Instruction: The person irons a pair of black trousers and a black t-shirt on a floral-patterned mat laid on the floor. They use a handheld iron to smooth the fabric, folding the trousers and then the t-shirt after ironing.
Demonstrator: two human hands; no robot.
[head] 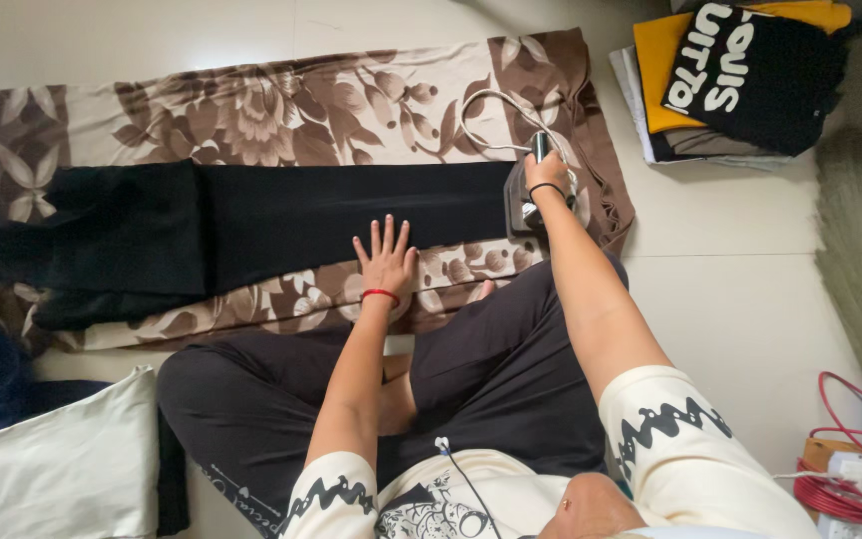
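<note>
I sit cross-legged on the floor [750,299], and nearest my knees my left hand [385,262] lies flat on the near edge of the black garment [251,225], fingers [389,232] spread wide, pressing the cloth down and holding nothing. The garment stretches lengthwise across the brown floral sheet [281,110] that serves as padding under it. Further out on my right, my right hand [547,176] is wrapped around the handle of the iron [523,205], fingers closed on it, with the iron sitting at the right-hand end of the black garment. Its white cord [491,115] loops over the sheet beyond.

The stretch between my two hands looks smooth and flat. The far left part is doubled over itself and looks thicker and less tidy, so I judge that end is yet to be pressed. Past the sheet, at the far right corner, a stack of folded clothes [740,80] sits on the floor, which I take for finished pieces. More fabric, cream and blue [42,439], lies by my left knee.
</note>
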